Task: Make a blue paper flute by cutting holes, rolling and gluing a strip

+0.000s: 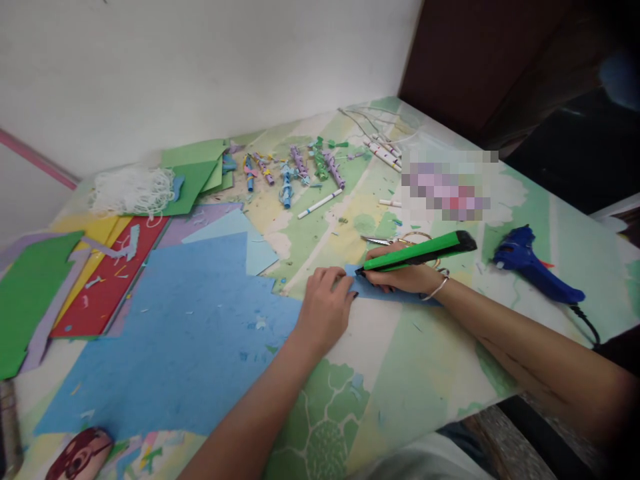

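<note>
My right hand (395, 270) is closed around a green and black utility knife (415, 252), whose tip points down and left. The tip meets the left end of a narrow strip of blue craft sheet (400, 295), which lies flat on the table partly under this hand. My left hand (327, 303) has its fingers bent and close together, holding that end of the strip down. Just beyond the right hand lies a pair of scissors (377, 241), partly hidden by it. Left of my left hand spreads a large blue craft sheet (200, 333) with cut edges.
A blue glue gun (537, 267) lies on the right. Small decorated tubes (287, 187), markers (384, 157) and white string (133, 190) line the back. Green (37, 300) and red (107, 287) sheets lie left. A mouse-shaped object (80, 455) is front left.
</note>
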Demonstrator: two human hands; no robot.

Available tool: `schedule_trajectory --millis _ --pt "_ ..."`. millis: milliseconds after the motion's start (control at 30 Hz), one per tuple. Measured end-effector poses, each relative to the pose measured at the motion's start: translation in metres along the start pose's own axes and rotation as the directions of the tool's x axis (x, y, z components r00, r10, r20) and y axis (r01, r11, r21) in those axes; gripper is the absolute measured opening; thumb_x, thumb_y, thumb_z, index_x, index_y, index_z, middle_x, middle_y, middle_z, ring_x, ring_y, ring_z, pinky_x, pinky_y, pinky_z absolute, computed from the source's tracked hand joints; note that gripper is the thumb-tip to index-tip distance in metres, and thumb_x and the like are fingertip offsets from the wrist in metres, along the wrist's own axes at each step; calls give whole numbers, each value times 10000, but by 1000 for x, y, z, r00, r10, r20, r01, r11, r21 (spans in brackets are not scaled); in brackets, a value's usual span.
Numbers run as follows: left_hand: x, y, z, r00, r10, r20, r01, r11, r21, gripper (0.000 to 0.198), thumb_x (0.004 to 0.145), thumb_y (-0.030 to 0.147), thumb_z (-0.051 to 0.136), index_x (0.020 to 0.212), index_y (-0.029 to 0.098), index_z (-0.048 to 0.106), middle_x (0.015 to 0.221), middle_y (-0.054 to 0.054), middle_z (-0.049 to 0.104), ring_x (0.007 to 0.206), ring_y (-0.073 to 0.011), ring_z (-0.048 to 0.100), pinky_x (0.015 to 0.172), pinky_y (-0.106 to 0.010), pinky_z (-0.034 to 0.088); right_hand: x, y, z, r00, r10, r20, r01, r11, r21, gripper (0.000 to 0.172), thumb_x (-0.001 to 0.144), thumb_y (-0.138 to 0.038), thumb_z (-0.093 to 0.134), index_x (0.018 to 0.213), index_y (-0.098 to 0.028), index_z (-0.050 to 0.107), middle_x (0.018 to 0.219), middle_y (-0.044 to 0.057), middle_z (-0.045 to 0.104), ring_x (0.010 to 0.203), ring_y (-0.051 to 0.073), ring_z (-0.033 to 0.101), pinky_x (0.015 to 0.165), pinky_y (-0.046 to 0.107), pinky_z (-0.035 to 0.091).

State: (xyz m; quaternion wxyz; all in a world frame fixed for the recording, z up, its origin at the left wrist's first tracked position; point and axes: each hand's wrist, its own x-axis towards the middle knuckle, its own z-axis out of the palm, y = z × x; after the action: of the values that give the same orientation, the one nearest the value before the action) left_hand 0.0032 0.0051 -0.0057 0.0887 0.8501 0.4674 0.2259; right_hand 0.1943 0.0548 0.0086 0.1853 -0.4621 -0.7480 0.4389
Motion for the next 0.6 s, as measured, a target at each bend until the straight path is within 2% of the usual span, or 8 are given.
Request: schedule_trajectory --millis 133,433,533,600 --pt "-1 0 -1 996 80 29 -82 996 43 170 877 200 417 972 177 555 995 -80 589 999 -227 464 809 -399 368 -2 2 2 998 -36 -51 28 989 -143 115 733 -209 503 623 -172 509 484 -48 544 440 74 480 430 194 336" --pt "-1 0 -1 997 60 50 -62 997 41 180 875 198 414 977 182 561 985 -78 611 1032 -235 477 821 -397 352 -3 11 5 995 -55 -88 32 968 -248 160 754 -228 512 609 -175 471 511 -29 517 482 83 425 456 238 269" --pt "3 -1 -2 997 22 79 -23 1000 5 198 857 201 431 1030 176 524 1105 -92 574 1094 -233 437 866 -405 333 -2 9 5 995 -30 -100 6 974 -228 127 747 -236 514 636 -180 491 510 -33 522 473 87 441 447 233 278" --pt "7 -2 -3 994 -7 111 9 1000 -16 283 835 218 459 1114 177 471 1229 -100 504 1147 -245 389 890 -417 317 -2 5 3 998 4 -68 -15 986 -165 107 752 -234 504 659 -181 505 511 -36 539 458 86 462 444 224 304"
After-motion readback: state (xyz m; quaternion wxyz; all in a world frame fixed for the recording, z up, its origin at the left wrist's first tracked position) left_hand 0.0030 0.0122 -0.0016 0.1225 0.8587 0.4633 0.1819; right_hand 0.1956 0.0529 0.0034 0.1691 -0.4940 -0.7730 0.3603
